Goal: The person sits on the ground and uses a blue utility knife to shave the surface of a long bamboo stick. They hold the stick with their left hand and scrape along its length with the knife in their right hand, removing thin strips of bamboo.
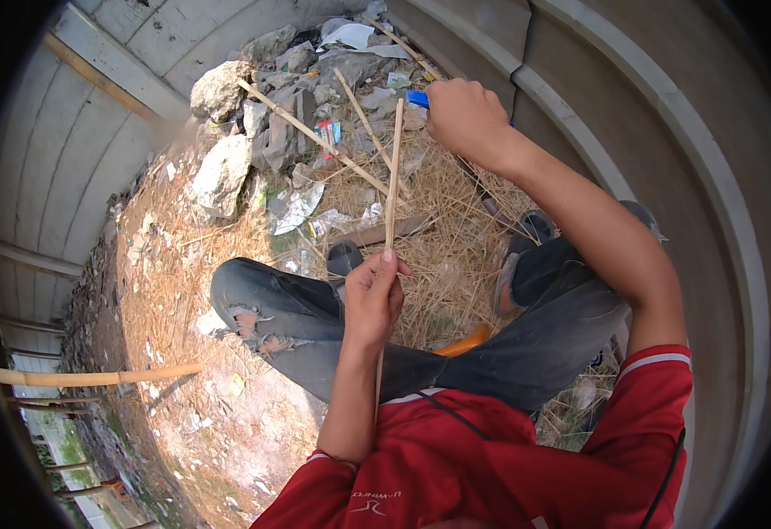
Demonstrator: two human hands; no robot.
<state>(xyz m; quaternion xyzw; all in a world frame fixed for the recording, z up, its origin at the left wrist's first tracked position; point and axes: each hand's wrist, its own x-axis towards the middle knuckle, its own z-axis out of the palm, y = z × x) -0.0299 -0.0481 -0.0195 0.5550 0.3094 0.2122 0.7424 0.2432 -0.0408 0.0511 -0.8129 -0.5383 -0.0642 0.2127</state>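
My left hand [373, 295] is closed around a long, thin bamboo strip [393, 181], with the thumb pressed along it. The strip points up and away from me, and its lower end runs down beside my left forearm. Farther off and to the right, my right hand [468, 119] is curled in a fist around a blue-handled tool [417, 99]. Most of that tool is hidden in the fist, so its exact kind does not show. Its blue end is close to the strip's far tip; I cannot tell whether they touch.
Two more bamboo strips [313, 141] lean across grey rocks [220, 92] ahead. Straw shavings [443, 269] and litter cover the ground between my legs, near an orange object [465, 341]. A curved sheet wall [668, 141] stands close on my right; a bamboo pole [94, 376] juts in at left.
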